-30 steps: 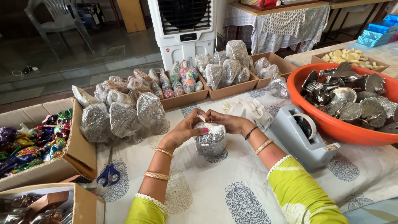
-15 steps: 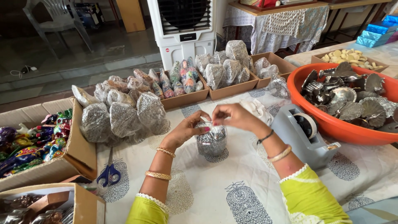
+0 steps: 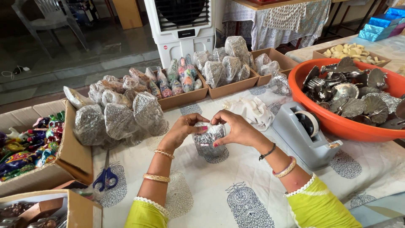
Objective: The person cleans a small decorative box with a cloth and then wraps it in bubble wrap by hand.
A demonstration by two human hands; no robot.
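Both hands closed on packet (image 3: pixel 207 141) at table centre: left hand (image 3: pixel 183 130), right hand (image 3: pixel 236 128) pinch its top. Many wrapped packets (image 3: pixel 122 114) in boxes (done); metal pieces fill orange tub (image 3: pixel 337 122), unwrapped. Tape dispenser (image 3: pixel 306 133) beside.

Soft, even daylight fills the frame; the upper left is dimmer. Shadows under the hands are faint. Glints show on the foil packets (image 3: pixel 120 120) and metal pieces (image 3: pixel 358 90) at right. Focus is sharp, with slight wide-angle bending at the edges.
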